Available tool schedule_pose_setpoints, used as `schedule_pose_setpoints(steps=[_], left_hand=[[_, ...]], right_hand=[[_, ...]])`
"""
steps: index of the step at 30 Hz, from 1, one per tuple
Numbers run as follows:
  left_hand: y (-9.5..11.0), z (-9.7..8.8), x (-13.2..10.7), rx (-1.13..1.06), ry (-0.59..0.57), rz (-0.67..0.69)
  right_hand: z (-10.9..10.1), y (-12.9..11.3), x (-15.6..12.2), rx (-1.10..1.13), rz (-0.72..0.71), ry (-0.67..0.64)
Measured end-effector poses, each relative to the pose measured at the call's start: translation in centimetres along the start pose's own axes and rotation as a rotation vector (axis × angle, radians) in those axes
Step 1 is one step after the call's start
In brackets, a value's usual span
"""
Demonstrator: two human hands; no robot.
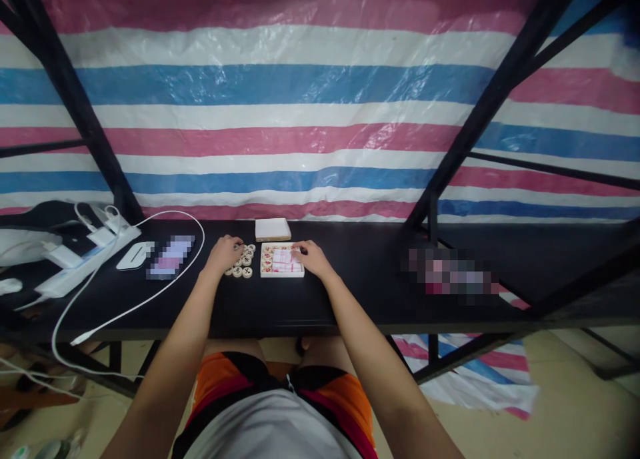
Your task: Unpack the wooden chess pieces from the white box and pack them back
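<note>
Round xiangqi pieces (247, 261) lie grouped in rows on the black tabletop, their marks dark. My left hand (223, 253) rests at the group's left and back side, its fingers curled in against the pieces. Just right of them sits an open white box (283, 275). In it are pieces with red marks (267, 259) and a folded sheet of white paper with pink print (285, 260). My right hand (311, 256) is at the box's back right corner, fingers bent over the rim; the fingertips are partly hidden. Behind the box stands its shallow white lid (273, 229).
On the left of the black table (280, 312) are a power strip (75, 265) with plugs, a white cable (135, 307), a white flat object (134, 255) and a blurred-out phone-like item (171, 257). A pixelated object (453, 275) lies right. Striped sheeting (300, 139) hangs behind.
</note>
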State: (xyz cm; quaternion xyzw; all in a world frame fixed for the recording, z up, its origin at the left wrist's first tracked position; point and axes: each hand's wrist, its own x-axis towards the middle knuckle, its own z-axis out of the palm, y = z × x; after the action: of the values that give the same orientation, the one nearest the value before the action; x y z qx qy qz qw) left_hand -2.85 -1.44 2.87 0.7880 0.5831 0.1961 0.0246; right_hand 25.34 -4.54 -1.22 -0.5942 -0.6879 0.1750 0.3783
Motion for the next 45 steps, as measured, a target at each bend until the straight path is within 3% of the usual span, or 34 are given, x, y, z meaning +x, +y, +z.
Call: schedule_pose_setpoints(steps=[12,19,25,37,45], left_hand=[[0.9,0.3,-0.4,0.036,-0.038,0.034],[-0.1,0.0,-0.4,0.074,0.007,-0.118],[-0.3,-0.2,-0.4,0.073,0.008,-0.115],[-1.5,-0.1,-0.1,-0.003,-0.026,-0.256],[-1.3,-0.2,0.1,-0.075,0.023,-0.277]], right_hand=[[0.1,0.2,0.0,0.005,-0.015,0.023],[0.1,0.2,0.0,0.007,-0.005,0.030],[0.1,0.3,0.1,0.014,-0.010,0.025],[0.2,0.5,0.1,0.022,-0.007,0.017],[0.2,0.5,0.1,0.049,-0.016,0.035]])
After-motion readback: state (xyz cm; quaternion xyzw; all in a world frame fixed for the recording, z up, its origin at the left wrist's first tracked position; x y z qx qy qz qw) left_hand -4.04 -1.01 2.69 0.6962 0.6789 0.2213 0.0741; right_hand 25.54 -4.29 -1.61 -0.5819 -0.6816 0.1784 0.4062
